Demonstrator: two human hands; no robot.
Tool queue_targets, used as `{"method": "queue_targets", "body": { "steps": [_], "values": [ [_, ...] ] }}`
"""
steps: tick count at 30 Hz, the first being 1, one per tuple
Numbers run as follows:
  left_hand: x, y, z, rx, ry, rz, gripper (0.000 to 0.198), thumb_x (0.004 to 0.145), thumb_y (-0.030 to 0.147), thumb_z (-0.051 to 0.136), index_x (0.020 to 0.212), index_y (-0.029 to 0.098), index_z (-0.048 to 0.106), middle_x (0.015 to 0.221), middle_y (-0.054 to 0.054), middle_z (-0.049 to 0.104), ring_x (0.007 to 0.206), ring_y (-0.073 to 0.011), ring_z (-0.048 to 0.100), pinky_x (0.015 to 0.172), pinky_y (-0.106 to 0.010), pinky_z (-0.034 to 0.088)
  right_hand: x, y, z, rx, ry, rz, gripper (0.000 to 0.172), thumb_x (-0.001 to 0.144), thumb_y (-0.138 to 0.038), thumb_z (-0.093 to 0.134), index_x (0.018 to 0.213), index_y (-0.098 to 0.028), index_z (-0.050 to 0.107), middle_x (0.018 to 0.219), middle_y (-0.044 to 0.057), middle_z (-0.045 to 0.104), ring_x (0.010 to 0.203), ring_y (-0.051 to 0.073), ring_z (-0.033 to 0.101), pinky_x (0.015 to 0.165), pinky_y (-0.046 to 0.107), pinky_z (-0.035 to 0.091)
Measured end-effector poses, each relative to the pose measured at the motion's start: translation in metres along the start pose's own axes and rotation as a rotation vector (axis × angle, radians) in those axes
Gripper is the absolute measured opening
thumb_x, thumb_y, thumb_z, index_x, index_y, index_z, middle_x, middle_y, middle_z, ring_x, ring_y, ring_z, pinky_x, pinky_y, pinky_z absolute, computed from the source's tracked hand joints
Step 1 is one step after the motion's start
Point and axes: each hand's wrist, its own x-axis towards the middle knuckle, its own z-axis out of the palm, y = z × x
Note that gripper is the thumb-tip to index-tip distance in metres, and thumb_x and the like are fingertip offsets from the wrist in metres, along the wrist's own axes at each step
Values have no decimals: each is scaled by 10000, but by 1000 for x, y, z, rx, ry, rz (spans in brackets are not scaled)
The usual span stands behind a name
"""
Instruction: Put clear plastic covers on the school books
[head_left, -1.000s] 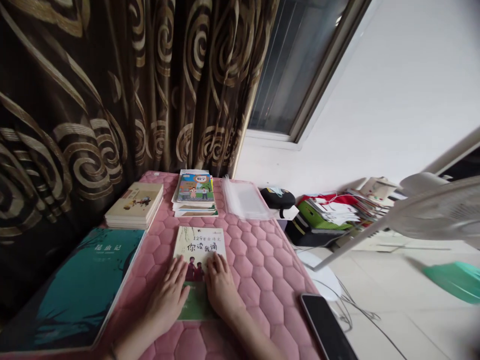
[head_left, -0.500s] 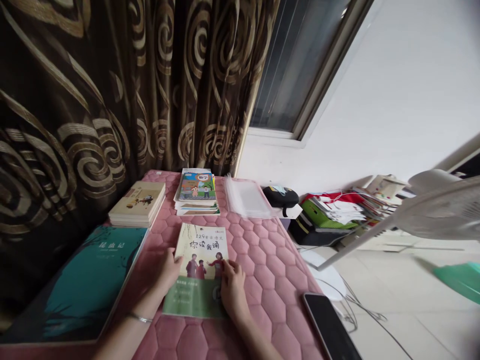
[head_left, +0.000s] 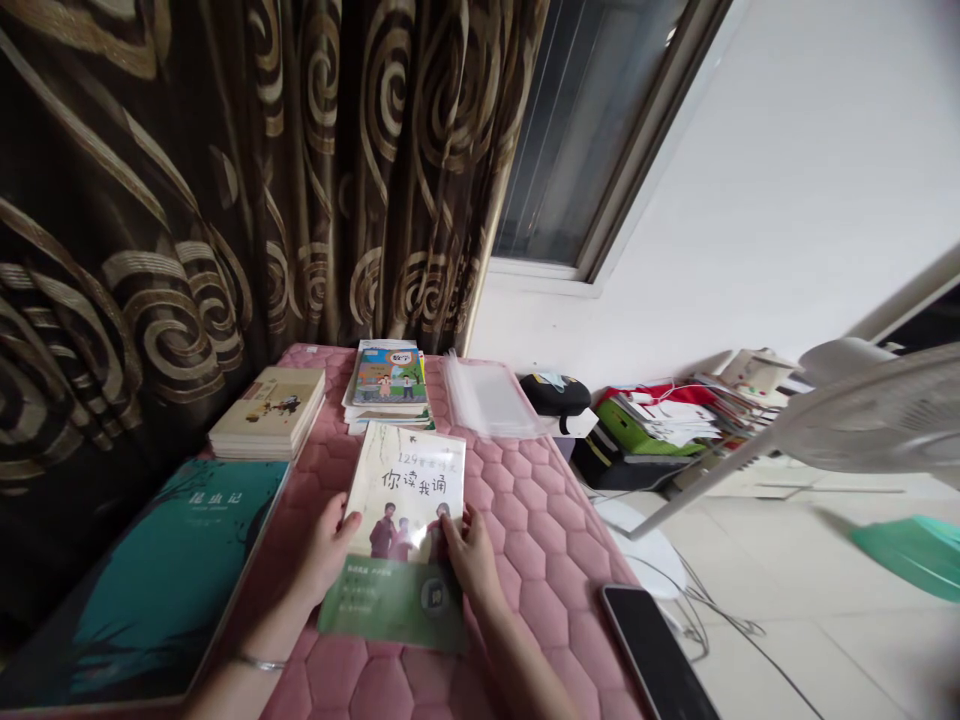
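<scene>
A book (head_left: 397, 580) with a cream and green cover, showing people and Chinese characters, is held between my two hands above the pink quilted surface. Glare on the cover suggests a glossy or clear plastic layer. My left hand (head_left: 330, 545) grips its left edge, thumb on the front, fingers mostly hidden behind. On the right edge, my right hand (head_left: 469, 555) holds with its thumb over the cover. A large teal book (head_left: 180, 570) lies to the left, a stack of cream books (head_left: 270, 410) behind it. Farther back sits a pile topped by a maths textbook (head_left: 390, 378).
Clear plastic sleeves (head_left: 495, 398) lie at the back right of the pink quilted surface (head_left: 525, 590). A phone (head_left: 660, 655) rests on its right edge. Beyond are a black case (head_left: 555, 396), piled papers (head_left: 667, 420), and a fan (head_left: 862, 410). A patterned curtain (head_left: 360, 180) hangs behind.
Both hands have lifted the book from the quilted surface toward me, its top edge rising. My right thumb now lies over the cover. The view has shifted slightly.
</scene>
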Motion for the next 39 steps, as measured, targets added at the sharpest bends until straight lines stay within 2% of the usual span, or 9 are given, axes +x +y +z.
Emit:
{"method": "queue_targets", "body": {
  "steps": [3, 7, 12, 20, 24, 30, 32, 35, 39],
  "values": [
    [-1, 7, 2, -61, 8, -32, 574, 552, 483, 798, 992, 157, 626, 1054, -117, 749, 1020, -293, 681, 892, -369, 511, 5, -10, -3, 75, -107, 81, 514, 834, -642, 490, 924, -157, 632, 871, 108, 717, 792, 251, 668, 659, 322, 528],
    [1, 15, 3, -141, -52, -160, 582, 503, 497, 849, 930, 153, 657, 948, -107, 769, 914, -275, 710, 806, -344, 534, 11, -14, -4, -30, -32, -22, 527, 835, -698, 401, 765, -207, 579, 800, 112, 711, 763, 252, 665, 667, 329, 510],
    [0, 17, 1, -206, -210, -367, 531, 513, 406, 891, 923, 129, 696, 881, -117, 779, 825, -261, 734, 732, -324, 552, 21, -13, -6, -143, 0, 61, 457, 846, -637, 413, 663, -235, 530, 749, 122, 705, 736, 245, 665, 656, 326, 501],
    [-7, 1, 6, -302, -139, -457, 372, 575, 232, 851, 902, 128, 708, 893, -116, 784, 831, -274, 745, 700, -341, 575, 10, -29, -21, 366, -428, 372, 450, 648, -538, 733, 867, -151, 664, 741, 67, 724, 714, 241, 697, 646, 338, 547],
    [-1, 3, 11, -360, -189, -429, 234, 645, 202, 808, 814, 145, 655, 866, -104, 775, 829, -242, 743, 715, -323, 572, 31, -92, -41, 99, -386, 122, 339, 691, -459, 698, 862, -169, 662, 785, 58, 730, 744, 234, 688, 645, 313, 529],
    [21, 22, -2, -371, -72, -314, 122, 792, 148, 642, 904, 169, 599, 932, -85, 754, 801, -180, 733, 731, -299, 563, 47, -178, -57, -782, -182, -515, 243, 920, -296, 494, 1090, -210, 645, 805, 67, 720, 713, 195, 644, 643, 249, 448],
    [29, 24, -12, -316, 49, -288, 65, 839, 153, 549, 883, 162, 595, 901, -97, 744, 787, -173, 726, 766, -317, 564, 43, -167, -50, -901, -186, -680, 338, 931, -182, 424, 1208, -198, 618, 988, 117, 730, 789, 203, 656, 679, 263, 472],
    [37, 19, -25, -210, 208, -275, 156, 863, 149, 425, 823, 170, 575, 847, -107, 724, 773, -178, 716, 784, -349, 565, 33, -112, -33, -962, -304, -897, 450, 907, -104, 405, 1311, -204, 578, 1311, 158, 621, 989, 235, 647, 738, 310, 526],
    [35, 11, -32, -69, 298, -188, 55, 775, 197, 551, 806, 192, 596, 923, -102, 721, 960, -240, 687, 842, -375, 548, 13, -27, -15, -1063, -456, -1111, 417, 887, -92, 458, 1257, -202, 612, 1252, 179, 654, 1074, 296, 629, 747, 395, 564]
  ]
}}
